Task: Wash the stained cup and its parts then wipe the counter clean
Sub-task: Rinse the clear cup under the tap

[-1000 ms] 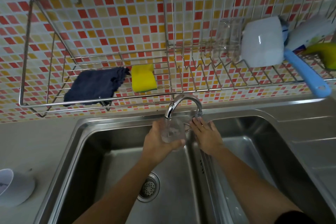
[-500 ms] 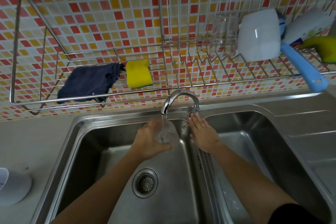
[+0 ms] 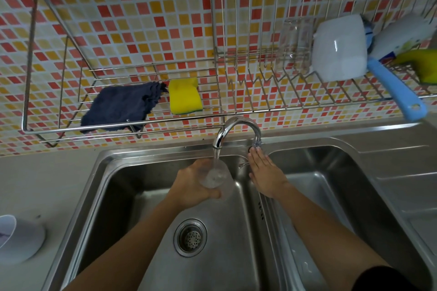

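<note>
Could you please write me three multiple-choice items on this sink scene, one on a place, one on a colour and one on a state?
1. Where does the yellow sponge lie?
A. in the sink basin
B. on the wire rack, right of the dark cloth
C. on the counter

2. What colour is the cloth on the rack?
A. dark blue
B. white
C. red

3. What is the tap doing?
A. it is off
B. it drips onto the counter
C. it runs into the clear cup

Key: 1 B, the sponge rests on the wires beside the cloth. 2 A, it looks navy. 3 C, a stream falls into the cup held by the left hand.

Clear cup (image 3: 215, 178) upright under running water over sink basin (image 3: 146, 186)
</note>
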A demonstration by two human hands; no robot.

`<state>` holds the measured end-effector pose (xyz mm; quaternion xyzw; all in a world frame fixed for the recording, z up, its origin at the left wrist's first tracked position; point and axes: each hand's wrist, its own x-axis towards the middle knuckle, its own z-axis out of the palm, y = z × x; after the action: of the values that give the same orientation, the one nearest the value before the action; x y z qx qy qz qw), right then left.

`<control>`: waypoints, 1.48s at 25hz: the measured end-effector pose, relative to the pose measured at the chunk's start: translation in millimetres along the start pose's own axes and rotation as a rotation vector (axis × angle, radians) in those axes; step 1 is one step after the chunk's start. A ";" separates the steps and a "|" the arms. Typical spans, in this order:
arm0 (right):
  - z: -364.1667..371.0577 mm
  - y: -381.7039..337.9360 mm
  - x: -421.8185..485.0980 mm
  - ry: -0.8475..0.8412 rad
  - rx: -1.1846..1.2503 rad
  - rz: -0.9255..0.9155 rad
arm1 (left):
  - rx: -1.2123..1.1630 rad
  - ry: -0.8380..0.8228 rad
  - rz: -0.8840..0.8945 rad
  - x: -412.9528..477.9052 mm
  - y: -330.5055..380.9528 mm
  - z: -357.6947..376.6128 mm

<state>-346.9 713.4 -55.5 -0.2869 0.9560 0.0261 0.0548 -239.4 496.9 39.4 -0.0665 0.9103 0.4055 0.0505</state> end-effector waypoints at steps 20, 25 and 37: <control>-26.1 0.6 25.0 0.063 0.029 -0.060 | 0.093 -0.142 -0.012 10.2 -14.1 -4.0; -32.3 -7.7 23.3 0.071 0.160 0.037 | 0.088 -0.152 0.000 11.0 -10.6 -2.7; -15.0 -27.8 -4.5 0.508 0.980 0.566 | -0.047 -0.111 -0.061 -1.7 -12.3 1.5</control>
<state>-329.3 691.5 -40.6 0.0388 0.8792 -0.4714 -0.0582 -235.7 490.1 29.6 -0.0729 0.8938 0.4282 0.1119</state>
